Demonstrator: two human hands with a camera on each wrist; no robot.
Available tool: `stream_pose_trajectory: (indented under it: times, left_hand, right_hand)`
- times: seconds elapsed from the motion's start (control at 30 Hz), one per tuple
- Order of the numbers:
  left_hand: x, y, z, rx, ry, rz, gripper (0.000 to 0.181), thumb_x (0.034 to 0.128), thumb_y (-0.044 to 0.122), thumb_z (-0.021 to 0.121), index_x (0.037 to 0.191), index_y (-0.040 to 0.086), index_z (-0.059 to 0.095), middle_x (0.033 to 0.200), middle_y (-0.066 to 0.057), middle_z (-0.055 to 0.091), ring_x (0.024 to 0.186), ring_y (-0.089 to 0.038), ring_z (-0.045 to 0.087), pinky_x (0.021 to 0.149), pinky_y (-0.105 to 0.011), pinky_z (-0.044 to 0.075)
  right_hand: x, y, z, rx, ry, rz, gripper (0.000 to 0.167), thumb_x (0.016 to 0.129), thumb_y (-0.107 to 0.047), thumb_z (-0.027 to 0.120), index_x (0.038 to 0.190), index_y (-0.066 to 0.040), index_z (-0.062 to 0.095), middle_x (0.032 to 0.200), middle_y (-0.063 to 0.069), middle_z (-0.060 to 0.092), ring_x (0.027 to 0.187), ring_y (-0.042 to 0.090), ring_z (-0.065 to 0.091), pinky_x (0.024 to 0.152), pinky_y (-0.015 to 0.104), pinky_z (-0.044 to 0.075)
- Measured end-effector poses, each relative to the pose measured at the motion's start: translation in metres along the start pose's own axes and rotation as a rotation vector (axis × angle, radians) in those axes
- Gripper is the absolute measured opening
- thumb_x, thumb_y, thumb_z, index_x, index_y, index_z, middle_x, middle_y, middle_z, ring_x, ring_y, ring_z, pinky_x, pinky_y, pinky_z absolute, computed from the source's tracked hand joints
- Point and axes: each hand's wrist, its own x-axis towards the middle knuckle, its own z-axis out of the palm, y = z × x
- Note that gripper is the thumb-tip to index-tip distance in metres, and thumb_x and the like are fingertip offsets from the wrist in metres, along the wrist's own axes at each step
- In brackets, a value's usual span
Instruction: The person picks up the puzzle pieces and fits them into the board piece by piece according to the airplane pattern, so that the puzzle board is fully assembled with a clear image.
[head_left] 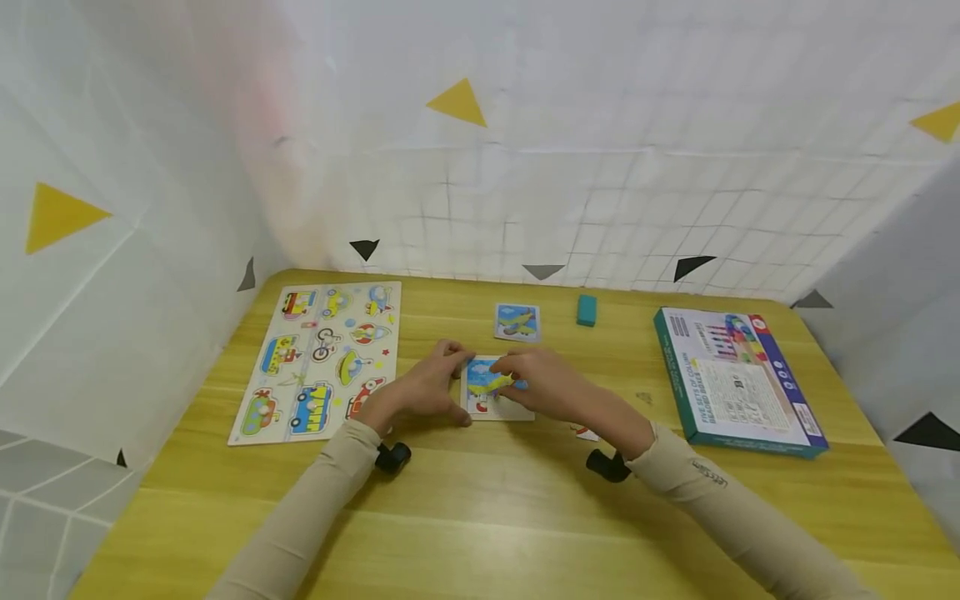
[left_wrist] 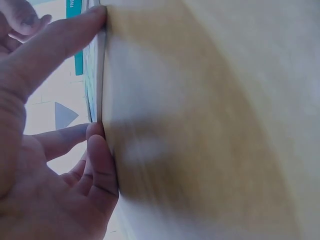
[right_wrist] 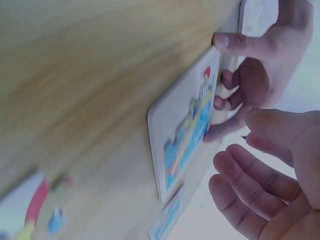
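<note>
A small wooden jigsaw board (head_left: pixel 480 407) with a blue, yellow and red picture lies flat on the table between the hands. The left hand (head_left: pixel 427 385) holds it along its left edge, thumb at the near corner and a fingertip at the far one. In the right wrist view its picture area (right_wrist: pixel 187 132) shows stepped edges beside bare white backing. Over the board's right part hovers the right hand (head_left: pixel 551 383), fingers loosely bent; in the right wrist view these fingers (right_wrist: pixel 240 165) are apart from the board, with no piece visible between them.
Behind the board lies a similar blue picture card (head_left: pixel 517 322), with a teal block (head_left: pixel 587 310) to its right. A large peg puzzle (head_left: pixel 315 362) of vehicles occupies the left, a boxed game (head_left: pixel 738 379) the right. A red-and-white piece (head_left: pixel 585 432) lies partly under the right forearm.
</note>
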Motion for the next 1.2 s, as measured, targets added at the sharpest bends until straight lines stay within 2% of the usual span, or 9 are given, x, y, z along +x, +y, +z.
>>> stream_pose_trajectory:
  times: [0.17, 0.4, 0.77, 1.0, 1.2]
  left_hand:
    - [-0.001, 0.001, -0.001, 0.004, 0.002, 0.000, 0.109, 0.0689, 0.032, 0.094, 0.157, 0.011, 0.033, 0.149, -0.007, 0.025, 0.116, -0.020, 0.048, 0.102, -0.037, 0.041]
    - [-0.001, 0.003, -0.002, -0.018, -0.001, 0.013, 0.108, 0.0688, 0.028, 0.094, 0.156, 0.008, 0.033, 0.148, -0.008, 0.027, 0.113, -0.022, 0.047, 0.100, -0.037, 0.042]
    - [-0.003, 0.004, -0.002, -0.039, -0.002, 0.014, 0.108, 0.0688, 0.027, 0.094, 0.156, 0.007, 0.033, 0.145, -0.008, 0.028, 0.111, -0.022, 0.045, 0.098, -0.036, 0.041]
    - [-0.002, 0.004, -0.002, -0.036, -0.006, 0.016, 0.108, 0.0689, 0.025, 0.094, 0.156, 0.007, 0.034, 0.145, -0.009, 0.029, 0.111, -0.022, 0.045, 0.098, -0.036, 0.041]
    - [-0.001, -0.001, -0.001, -0.041, 0.000, 0.006, 0.108, 0.0680, 0.026, 0.095, 0.156, 0.010, 0.034, 0.143, -0.005, 0.029, 0.112, -0.021, 0.044, 0.099, -0.035, 0.040]
  right_hand:
    - [-0.011, 0.005, -0.012, -0.013, 0.060, -0.021, 0.025, 0.089, -0.009, 0.077, 0.112, -0.002, 0.073, 0.107, 0.010, 0.069, 0.088, 0.025, 0.068, 0.071, 0.030, 0.054]
    - [-0.030, 0.006, -0.023, -0.029, 0.068, 0.040, 0.025, 0.087, -0.011, 0.079, 0.111, -0.004, 0.074, 0.100, 0.007, 0.067, 0.087, 0.025, 0.066, 0.071, 0.034, 0.053]
    - [-0.063, 0.016, -0.028, -0.076, 0.002, 0.152, 0.036, 0.085, -0.017, 0.081, 0.116, -0.002, 0.072, 0.108, 0.012, 0.069, 0.095, 0.027, 0.066, 0.079, 0.042, 0.054]
    - [-0.079, 0.022, -0.027, -0.090, -0.060, 0.173, 0.037, 0.081, -0.019, 0.083, 0.112, -0.002, 0.074, 0.105, 0.011, 0.069, 0.093, 0.028, 0.066, 0.078, 0.043, 0.054]
    - [-0.086, 0.025, -0.023, -0.099, -0.112, 0.199, 0.036, 0.079, -0.021, 0.085, 0.109, -0.004, 0.074, 0.101, 0.007, 0.069, 0.089, 0.022, 0.065, 0.076, 0.040, 0.054]
